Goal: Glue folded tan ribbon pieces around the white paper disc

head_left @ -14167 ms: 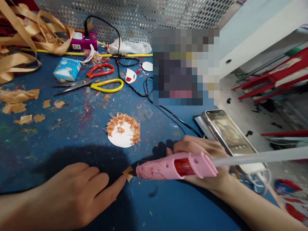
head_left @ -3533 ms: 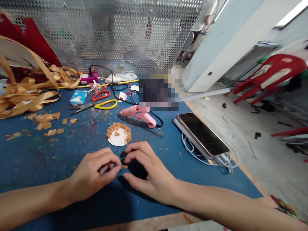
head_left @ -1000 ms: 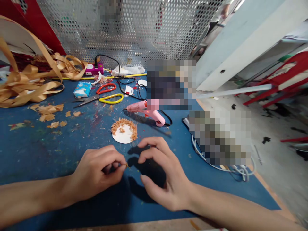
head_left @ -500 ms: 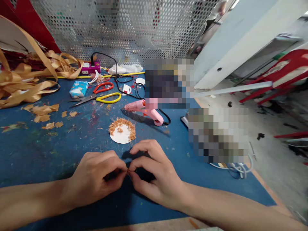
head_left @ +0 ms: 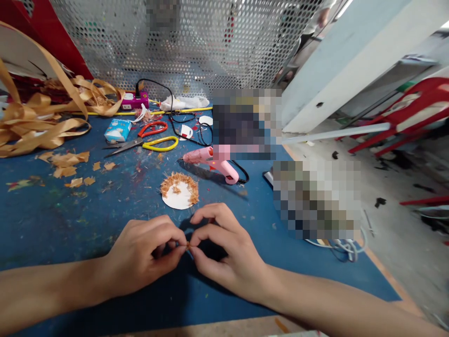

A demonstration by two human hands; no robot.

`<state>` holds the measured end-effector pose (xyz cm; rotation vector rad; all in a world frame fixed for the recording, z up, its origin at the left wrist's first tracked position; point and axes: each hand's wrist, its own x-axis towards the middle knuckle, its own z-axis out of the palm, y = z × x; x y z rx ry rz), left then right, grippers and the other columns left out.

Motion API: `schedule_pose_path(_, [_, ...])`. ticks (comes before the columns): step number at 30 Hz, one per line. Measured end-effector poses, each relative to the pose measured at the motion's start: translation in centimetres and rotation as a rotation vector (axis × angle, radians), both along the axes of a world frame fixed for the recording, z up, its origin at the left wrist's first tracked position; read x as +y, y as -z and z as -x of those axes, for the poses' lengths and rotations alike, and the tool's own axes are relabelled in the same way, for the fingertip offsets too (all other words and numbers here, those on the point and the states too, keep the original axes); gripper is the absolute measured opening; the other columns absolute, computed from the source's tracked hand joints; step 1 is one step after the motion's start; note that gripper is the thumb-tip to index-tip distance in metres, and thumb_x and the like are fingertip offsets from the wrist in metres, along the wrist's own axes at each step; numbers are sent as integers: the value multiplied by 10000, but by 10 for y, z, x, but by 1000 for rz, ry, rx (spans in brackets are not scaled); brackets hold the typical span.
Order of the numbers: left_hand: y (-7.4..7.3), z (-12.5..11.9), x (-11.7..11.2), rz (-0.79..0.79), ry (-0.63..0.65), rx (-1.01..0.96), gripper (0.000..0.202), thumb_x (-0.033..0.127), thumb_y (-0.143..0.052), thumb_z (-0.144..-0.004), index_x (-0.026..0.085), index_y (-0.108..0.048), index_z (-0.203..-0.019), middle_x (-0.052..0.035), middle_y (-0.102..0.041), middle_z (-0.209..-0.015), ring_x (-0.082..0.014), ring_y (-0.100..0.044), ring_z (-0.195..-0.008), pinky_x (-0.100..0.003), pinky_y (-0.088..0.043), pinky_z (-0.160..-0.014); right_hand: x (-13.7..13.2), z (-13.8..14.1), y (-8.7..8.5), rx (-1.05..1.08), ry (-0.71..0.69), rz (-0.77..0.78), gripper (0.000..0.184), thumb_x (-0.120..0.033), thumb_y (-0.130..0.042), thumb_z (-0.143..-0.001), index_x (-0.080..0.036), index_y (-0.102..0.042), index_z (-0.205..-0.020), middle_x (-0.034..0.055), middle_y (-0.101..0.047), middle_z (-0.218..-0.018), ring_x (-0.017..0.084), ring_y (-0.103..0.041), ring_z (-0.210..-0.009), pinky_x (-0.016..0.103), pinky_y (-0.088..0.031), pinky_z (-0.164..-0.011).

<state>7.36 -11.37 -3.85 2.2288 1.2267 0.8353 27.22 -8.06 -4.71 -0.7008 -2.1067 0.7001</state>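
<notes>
My left hand [head_left: 149,257] and my right hand [head_left: 228,252] meet fingertip to fingertip above the blue tabletop. Between them they pinch a tiny brown-gold piece of ribbon [head_left: 188,245], mostly hidden by the fingers. Just beyond lies a white paper disc [head_left: 178,200] with frilly tan ribbon bits [head_left: 178,179] around its upper edge and a small tuft inside. A pink glue gun [head_left: 210,161] rests behind the disc, its nozzle pointing left and a small light showing on it. Cut ribbon squares [head_left: 66,164] are scattered at the left.
Scissors [head_left: 147,140] with one red and one yellow handle lie beside a blue-and-white box [head_left: 118,130]. Loose gold ribbon [head_left: 38,126] is heaped at the far left. A purple power strip [head_left: 135,100] and black cord sit at the back, before a perforated metal panel [head_left: 189,51]. White cables [head_left: 347,248] hang at the right edge.
The fingertips have drawn slightly apart, so more of the brown-gold piece shows between them. The view has shifted a little; the disc, glue gun and scissors stay in place.
</notes>
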Motion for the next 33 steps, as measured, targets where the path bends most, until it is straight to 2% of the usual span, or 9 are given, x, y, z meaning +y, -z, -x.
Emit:
schedule_pose_path(12, [2, 3, 3, -65, 53, 59, 103, 139, -548, -877, 211, -608, -835, 69, -548, -667, -62, -505, -540, -174, -375, -523, -3, 1, 2, -55, 1, -55, 95, -102, -590, -786, -196, -591, -796, 41, -603, -973, 164, -578, -932, 315, -486, -813])
schedule_pose_path(14, [-1, 10, 13, -105, 20, 77, 100, 154, -549, -898, 215, -619, -862, 64, -572, -699, -65, -523, -568, -179, -386, -549, -4, 0, 3, -75, -5, -32, 87, -125, -610, -790, -194, -574, -830, 50, -599, -991, 171, -573, -942, 316, -487, -812])
schedule_pose_path(18, [-5, 21, 45, -292, -156, 177, 73, 190, -588, -905, 197, -653, -872, 19, -640, -798, -119, -578, -721, -229, -438, -687, -6, -1, 5, -153, -88, -4, 110, -136, -610, -796, -174, -560, -886, 79, -591, -1039, 187, -551, -946, 328, -489, -819])
schedule_pose_path(22, [3, 19, 65, -397, -157, 310, 96, 187, -610, -887, 192, -690, -835, -15, -661, -824, -181, -554, -800, -290, -448, -728, -7, -1, 7, -254, -169, 5, 93, -119, -569, -824, -156, -588, -907, 104, -578, -1097, 209, -528, -977, 355, -485, -853])
schedule_pose_path(27, [9, 16, 67, -429, -81, 398, 132, 199, -603, -894, 202, -715, -824, -36, -648, -855, -203, -521, -811, -334, -433, -743, -6, -3, 7, -293, -188, 27, 92, -131, -553, -845, -152, -603, -919, 111, -559, -1127, 218, -511, -1005, 370, -483, -881])
schedule_pose_path(33, [6, 21, 62, -492, -92, 473, 179, 218, -558, -926, 217, -732, -885, -47, -670, -891, -218, -518, -833, -343, -383, -687, -6, -5, 7, -330, -199, 47, 94, -144, -541, -858, -158, -604, -927, 109, -548, -1142, 211, -503, -1021, 379, -487, -910])
